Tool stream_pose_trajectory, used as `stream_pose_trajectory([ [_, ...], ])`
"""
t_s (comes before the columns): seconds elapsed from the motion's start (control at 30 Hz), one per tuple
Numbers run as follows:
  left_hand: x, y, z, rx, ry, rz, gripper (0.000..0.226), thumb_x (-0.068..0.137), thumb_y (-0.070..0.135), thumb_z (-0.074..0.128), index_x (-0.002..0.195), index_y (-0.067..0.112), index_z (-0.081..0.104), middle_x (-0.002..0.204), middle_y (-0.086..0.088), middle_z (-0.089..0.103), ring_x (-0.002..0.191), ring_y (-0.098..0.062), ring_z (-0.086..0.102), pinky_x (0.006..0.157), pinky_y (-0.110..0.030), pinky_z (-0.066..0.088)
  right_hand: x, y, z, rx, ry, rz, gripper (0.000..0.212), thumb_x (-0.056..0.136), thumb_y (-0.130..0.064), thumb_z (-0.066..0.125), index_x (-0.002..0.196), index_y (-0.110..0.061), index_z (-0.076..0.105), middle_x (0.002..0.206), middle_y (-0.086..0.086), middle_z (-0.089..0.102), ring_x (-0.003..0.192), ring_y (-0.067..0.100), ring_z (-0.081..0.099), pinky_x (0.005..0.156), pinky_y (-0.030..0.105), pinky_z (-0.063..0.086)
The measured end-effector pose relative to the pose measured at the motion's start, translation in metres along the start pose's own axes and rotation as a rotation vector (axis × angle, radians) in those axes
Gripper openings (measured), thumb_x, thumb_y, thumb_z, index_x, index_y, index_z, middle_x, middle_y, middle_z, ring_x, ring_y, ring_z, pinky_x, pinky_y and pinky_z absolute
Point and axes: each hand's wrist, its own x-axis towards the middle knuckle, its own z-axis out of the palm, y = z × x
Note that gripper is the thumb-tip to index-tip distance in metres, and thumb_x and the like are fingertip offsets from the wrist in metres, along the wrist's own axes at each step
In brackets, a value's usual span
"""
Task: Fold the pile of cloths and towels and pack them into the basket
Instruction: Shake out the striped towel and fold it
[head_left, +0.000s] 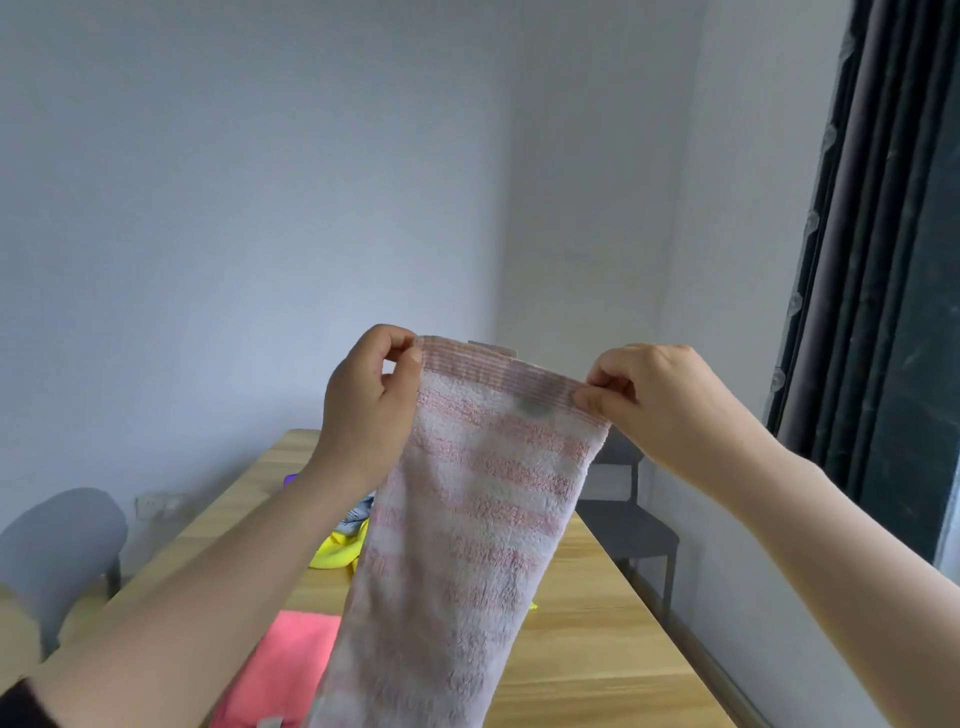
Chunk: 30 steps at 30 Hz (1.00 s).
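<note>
Two hands raised above table, apart. Left hand pinches top left corner of pink striped towel; right hand pinches top right corner. Towel hangs lengthwise between them, lower end out of view. Below on wooden table: pink cloth flat near edge, yellow cloth farther back, partly hidden behind towel. Grey chairs at both table sides. Basket not visible.

a plain room in a home, likely a dining corner: bare white walls, a long wooden surface with grey chairs around it, a wall socket low down, and dark curtains hanging at a window on the right.
</note>
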Motion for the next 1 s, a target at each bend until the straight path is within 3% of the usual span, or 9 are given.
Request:
stream_pose_trajectory([
  [0.13,-0.014,-0.012,0.006,-0.033,-0.018,-0.051,0.008,0.092,0.016,0.057,0.088,0.02,0.061,0.081,0.017,0.061,0.065,0.012,0.051,0.061,-0.006,0.039,-0.015,0.01,0.016,0.04,-0.01,0.046,0.023,0.092,-0.03,0.06,0.073,-0.016,0.062,0.068,-0.008,0.057,0.063,0.004,0.049,0.056,0.024,0.039],
  [0.23,-0.027,-0.024,0.014,-0.138,-0.106,-0.152,0.012,0.088,0.019,0.063,0.08,0.027,0.066,0.073,0.003,0.069,0.066,-0.004,0.058,0.069,-0.026,0.048,-0.029,0.021,0.031,0.076,-0.033,0.11,0.026,0.091,-0.034,0.061,0.07,-0.018,0.062,0.067,-0.009,0.056,0.062,0.005,0.049,0.055,0.023,0.037],
  [0.37,-0.035,-0.036,0.024,-0.112,-0.153,-0.208,0.009,0.078,0.031,0.064,0.072,0.038,0.065,0.067,0.021,0.068,0.064,-0.001,0.058,0.067,-0.023,0.047,-0.037,0.034,0.045,0.083,-0.042,0.158,0.027,0.088,-0.037,0.064,0.071,-0.017,0.062,0.077,-0.005,0.054,0.069,0.008,0.05,0.06,0.022,0.039],
  [0.43,-0.031,-0.038,0.03,-0.139,-0.162,-0.268,0.015,0.084,0.022,0.067,0.074,0.033,0.065,0.059,0.011,0.064,0.048,-0.001,0.056,0.055,-0.022,0.046,-0.033,0.038,0.05,0.077,-0.045,0.176,0.028,0.086,-0.04,0.064,0.068,-0.018,0.06,0.081,-0.003,0.052,0.07,0.011,0.051,0.061,0.023,0.039],
  [0.53,-0.025,-0.04,0.039,-0.21,-0.188,-0.346,0.014,0.091,0.008,0.059,0.082,0.018,0.064,0.069,0.001,0.061,0.04,-0.006,0.059,0.038,-0.016,0.041,-0.027,0.044,0.057,0.079,-0.025,0.212,0.028,0.086,-0.041,0.065,0.07,-0.019,0.059,0.08,-0.003,0.058,0.064,0.01,0.053,0.057,0.023,0.039],
  [0.67,-0.018,-0.041,0.047,-0.331,-0.21,-0.399,0.008,0.094,0.003,0.051,0.091,0.002,0.058,0.07,-0.01,0.059,0.046,-0.01,0.065,0.042,-0.016,0.049,-0.018,0.046,0.064,0.311,-0.018,0.357,0.031,0.089,-0.034,0.064,0.071,-0.009,0.058,0.049,0.003,0.062,0.037,0.007,0.053,0.043,0.014,0.04],
  [0.77,-0.003,-0.044,0.052,-0.384,-0.224,-0.432,0.009,0.096,0.001,0.047,0.095,-0.004,0.055,0.074,-0.022,0.063,0.049,-0.011,0.067,0.048,-0.016,0.053,-0.006,0.043,0.07,0.583,0.001,0.472,0.033,0.089,-0.031,0.064,0.077,0.0,0.058,0.053,0.008,0.068,0.048,0.017,0.067,0.056,0.026,0.057],
  [0.83,0.01,-0.048,0.056,-0.406,-0.215,-0.43,0.009,0.096,0.001,0.047,0.093,-0.003,0.054,0.082,-0.026,0.063,0.057,-0.014,0.07,0.053,-0.017,0.055,0.003,0.044,0.072,0.652,0.063,0.488,0.035,0.087,-0.031,0.067,0.079,0.002,0.058,0.06,0.011,0.07,0.054,0.019,0.07,0.065,0.037,0.06],
  [1.0,0.032,-0.047,0.057,-0.445,-0.17,-0.368,0.012,0.096,0.002,0.046,0.088,0.002,0.054,0.082,-0.019,0.061,0.069,-0.016,0.072,0.061,-0.02,0.058,0.021,0.047,0.07,0.703,0.117,0.439,0.012,0.084,-0.018,0.072,0.085,-0.008,0.067,0.075,0.006,0.073,0.066,0.014,0.072,0.075,0.038,0.059],
])
